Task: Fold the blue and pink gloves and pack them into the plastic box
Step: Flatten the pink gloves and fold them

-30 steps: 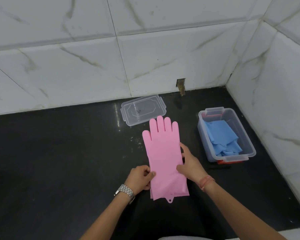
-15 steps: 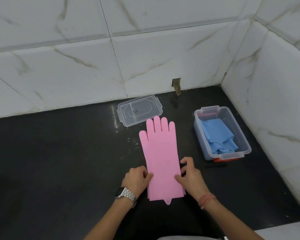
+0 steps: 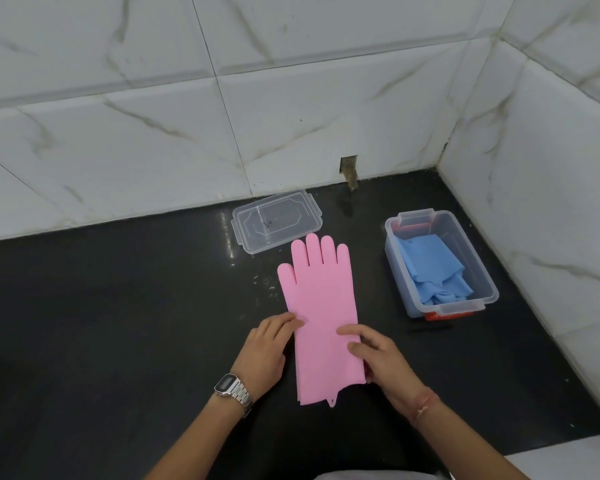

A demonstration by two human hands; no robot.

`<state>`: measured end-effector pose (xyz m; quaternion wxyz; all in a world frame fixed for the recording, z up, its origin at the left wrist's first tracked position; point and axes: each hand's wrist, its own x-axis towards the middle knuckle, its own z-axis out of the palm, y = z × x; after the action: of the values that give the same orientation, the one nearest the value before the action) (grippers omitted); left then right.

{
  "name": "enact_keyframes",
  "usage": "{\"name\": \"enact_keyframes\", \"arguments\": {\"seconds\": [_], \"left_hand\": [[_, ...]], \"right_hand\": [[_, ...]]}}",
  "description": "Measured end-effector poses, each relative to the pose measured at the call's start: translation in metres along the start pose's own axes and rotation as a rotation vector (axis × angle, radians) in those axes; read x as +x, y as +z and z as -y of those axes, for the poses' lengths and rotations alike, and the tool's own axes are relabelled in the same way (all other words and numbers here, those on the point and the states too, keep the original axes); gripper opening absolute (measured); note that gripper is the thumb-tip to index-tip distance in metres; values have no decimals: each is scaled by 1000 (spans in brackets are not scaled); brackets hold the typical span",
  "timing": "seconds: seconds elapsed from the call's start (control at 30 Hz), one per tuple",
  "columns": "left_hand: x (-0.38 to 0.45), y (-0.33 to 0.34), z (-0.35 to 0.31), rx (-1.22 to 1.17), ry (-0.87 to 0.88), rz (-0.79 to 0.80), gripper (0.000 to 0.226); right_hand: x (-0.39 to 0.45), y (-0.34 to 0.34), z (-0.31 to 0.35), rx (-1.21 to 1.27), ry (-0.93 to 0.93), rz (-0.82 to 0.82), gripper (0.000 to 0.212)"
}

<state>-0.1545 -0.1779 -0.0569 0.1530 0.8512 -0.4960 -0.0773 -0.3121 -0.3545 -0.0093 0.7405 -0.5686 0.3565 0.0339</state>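
Counter (image 3: 101, 323) lies open on the left; lid (image 3: 276, 221), plastic box (image 3: 397, 268) and walls (image 3: 534, 202) crowd the right.

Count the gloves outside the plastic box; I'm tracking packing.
1 visible: the pink glove, flat on the black counter, held between left hand and right hand. Layered cuff edges suggest another may hide beneath.

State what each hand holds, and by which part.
Right hand pinches the pink glove at its right edge, near the cuff. Left hand touches its left edge; whether it grips cannot be told.
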Motion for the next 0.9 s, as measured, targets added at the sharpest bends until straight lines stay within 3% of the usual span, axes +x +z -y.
{"name": "enact_keyframes", "arguments": {"seconds": [0.13, 0.43, 0.53, 0.7, 0.83, 0.9], "left_hand": [[0, -3, 3, -25, 81, 8, 86], [14, 4, -5, -52, 153, 24, 72], [19, 8, -10, -65, 150, 12, 76], [22, 15, -17, -162, 127, -108, 50], [18, 14, -23, -236, 90, -211, 15], [15, 15, -22, -330, 32, -219, 22]], "right_hand": [[-1, 3, 16, 466, 109, 47, 26], [-10, 16, 43, 876, 197, 116, 29], [-11, 19, 47, 935, 201, 141, 26], [-8, 17, 48, 943, 168, 143, 29], [1, 7, 48, 790, 118, 84, 46], [3, 3, 48, 604, 99, 43, 42]]}}
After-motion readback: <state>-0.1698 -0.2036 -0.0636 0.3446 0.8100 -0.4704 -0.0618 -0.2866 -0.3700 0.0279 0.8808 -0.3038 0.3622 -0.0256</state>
